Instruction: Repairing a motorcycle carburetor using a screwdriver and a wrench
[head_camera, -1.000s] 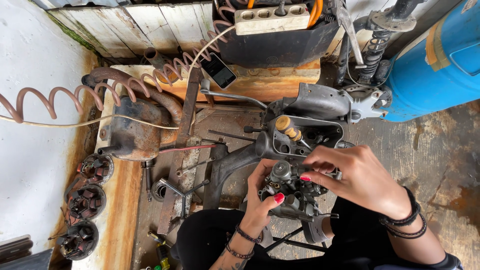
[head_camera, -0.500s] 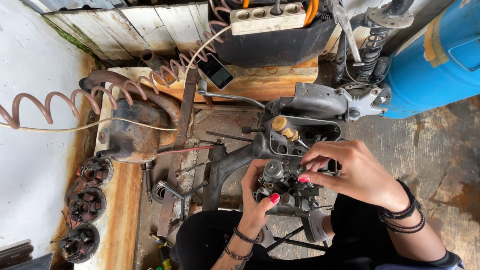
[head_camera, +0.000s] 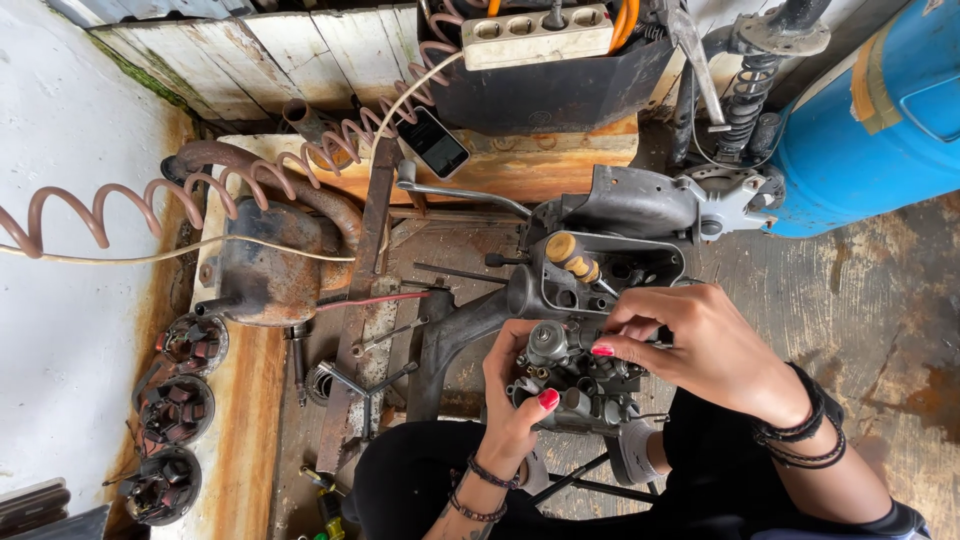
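At the bench's near edge, the left hand (head_camera: 515, 400) cups a grimy carburettor (head_camera: 575, 385) from below; the right hand (head_camera: 700, 345) pinches a small part on top, fingers closed. A slip could drop tiny pieces into the clutter beneath. Farther back: a dark phone (head_camera: 433, 141), a beige power strip (head_camera: 540, 35), and a blue drum (head_camera: 880, 120) with tan tape.

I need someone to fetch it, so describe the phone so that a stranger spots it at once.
Start at the blue barrel on the right and look left, past the pale power strip, to the rusty orange bench top. The phone lies there flat and tilted beside the coiled hose: a slim black rectangle with a glossy screen, unlike the greasy metal parts around it.
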